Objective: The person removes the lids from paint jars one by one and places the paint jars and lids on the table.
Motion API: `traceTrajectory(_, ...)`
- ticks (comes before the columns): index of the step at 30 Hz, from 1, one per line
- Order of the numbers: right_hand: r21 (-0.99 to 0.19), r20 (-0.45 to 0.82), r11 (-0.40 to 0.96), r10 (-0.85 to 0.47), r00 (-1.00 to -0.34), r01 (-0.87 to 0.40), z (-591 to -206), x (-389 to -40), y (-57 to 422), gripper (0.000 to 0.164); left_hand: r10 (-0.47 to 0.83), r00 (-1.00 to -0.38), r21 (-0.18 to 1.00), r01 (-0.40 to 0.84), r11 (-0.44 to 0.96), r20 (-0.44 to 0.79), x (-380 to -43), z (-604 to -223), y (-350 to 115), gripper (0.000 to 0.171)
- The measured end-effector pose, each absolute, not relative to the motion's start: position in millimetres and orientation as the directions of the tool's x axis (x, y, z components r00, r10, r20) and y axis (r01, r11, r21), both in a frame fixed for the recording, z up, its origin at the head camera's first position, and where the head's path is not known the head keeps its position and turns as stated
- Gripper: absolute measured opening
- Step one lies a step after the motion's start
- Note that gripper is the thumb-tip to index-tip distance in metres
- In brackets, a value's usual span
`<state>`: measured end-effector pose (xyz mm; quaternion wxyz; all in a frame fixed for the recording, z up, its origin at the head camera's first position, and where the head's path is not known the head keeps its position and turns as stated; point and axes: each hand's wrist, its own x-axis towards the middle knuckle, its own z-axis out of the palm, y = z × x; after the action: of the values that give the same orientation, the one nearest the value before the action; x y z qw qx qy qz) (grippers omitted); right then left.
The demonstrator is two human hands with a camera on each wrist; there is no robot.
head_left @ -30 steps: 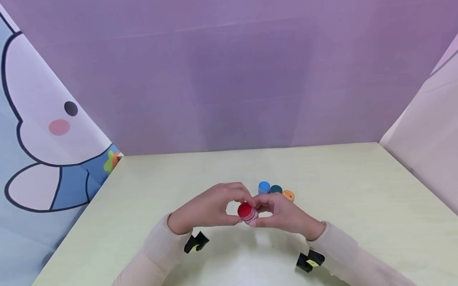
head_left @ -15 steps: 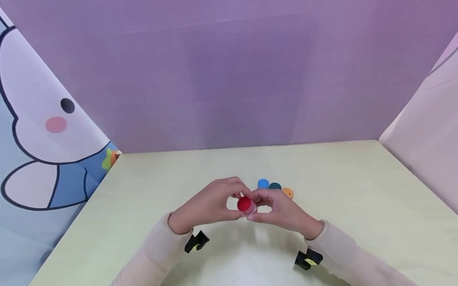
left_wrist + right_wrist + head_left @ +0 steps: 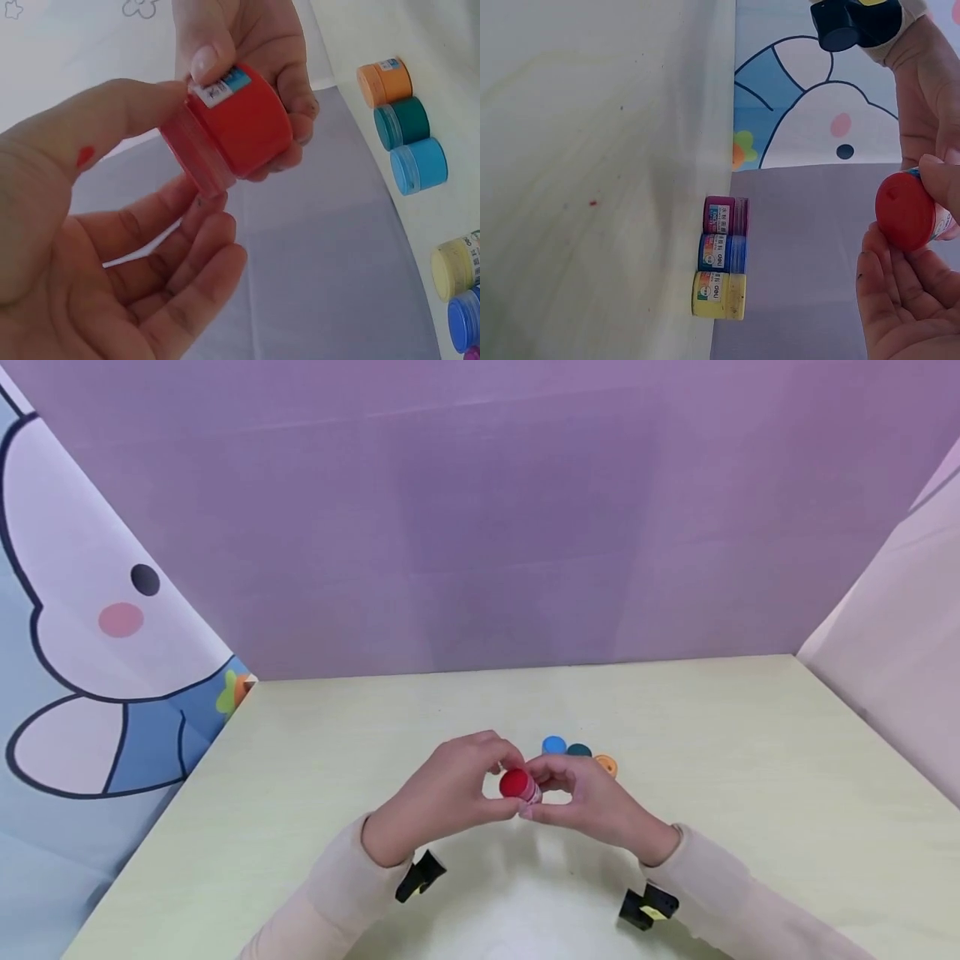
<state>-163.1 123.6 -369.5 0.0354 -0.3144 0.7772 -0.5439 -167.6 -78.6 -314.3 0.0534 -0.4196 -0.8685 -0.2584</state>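
Note:
Both hands hold a small red paint jar [image 3: 515, 783] above the table, its end face tilted up and to the left. My left hand [image 3: 442, 789] pinches the clear-edged lid end between thumb and fingers. My right hand [image 3: 596, 800] grips the other end, thumb below and fingers on the far side. In the left wrist view the jar's red body [image 3: 251, 124] shows a white and blue label under the right thumb. The left thumb [image 3: 127, 112] presses the lid's edge and carries a red smear. The left fingers curl beneath the lid.
Behind the right hand stand light blue [image 3: 554, 744], dark green [image 3: 579, 750] and orange [image 3: 606, 765] paint jars. Yellow [image 3: 718, 295], blue [image 3: 722, 253] and magenta [image 3: 726, 215] jars stand in another row, not visible in the head view. A purple backdrop [image 3: 525, 527] rises behind the table [image 3: 337, 727].
The red jar and both hands have risen slightly in the head view. My left hand has turned a little at the wrist and shifted right, while both hands keep hold of the jar.

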Motion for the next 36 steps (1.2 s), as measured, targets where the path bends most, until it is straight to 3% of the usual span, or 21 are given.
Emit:
traceTrajectory(6,-0.851,0.308,0.221,-0.524,-0.794,-0.476,-369,-163,125,0.035,0.655,-0.7,0.407,0.707,0.579,0.285,-164,-314,-74,0.028)
traceTrajectory(10,-0.862,0.295,0.199,-0.549,-0.782,-0.465,-370,-165,126,0.033,0.659,-0.701,0.424,0.702,0.572,0.272,-165,-313,-76,0.03)
traceTrajectory(15,-0.899,0.269,0.122,-0.603,-0.751,-0.42,-369,-167,129,0.032,0.738,-0.609,0.458,0.766,0.451,0.292,-169,-312,-81,0.042)
traceTrajectory(22,-0.914,0.248,0.078,-0.669,-0.701,-0.398,-375,-168,129,0.026,0.87,-0.365,0.453,0.87,0.193,0.331,-172,-308,-85,0.033)
traceTrajectory(25,-0.913,0.25,0.065,-0.69,-0.679,-0.403,-376,-169,129,0.027,0.904,-0.294,0.445,0.885,0.135,0.31,-172,-307,-85,0.035)
traceTrajectory(36,-0.917,0.222,0.079,-0.715,-0.663,-0.391,-372,-166,129,0.026,0.932,-0.281,0.458,0.876,0.153,0.227,-170,-305,-84,0.032)
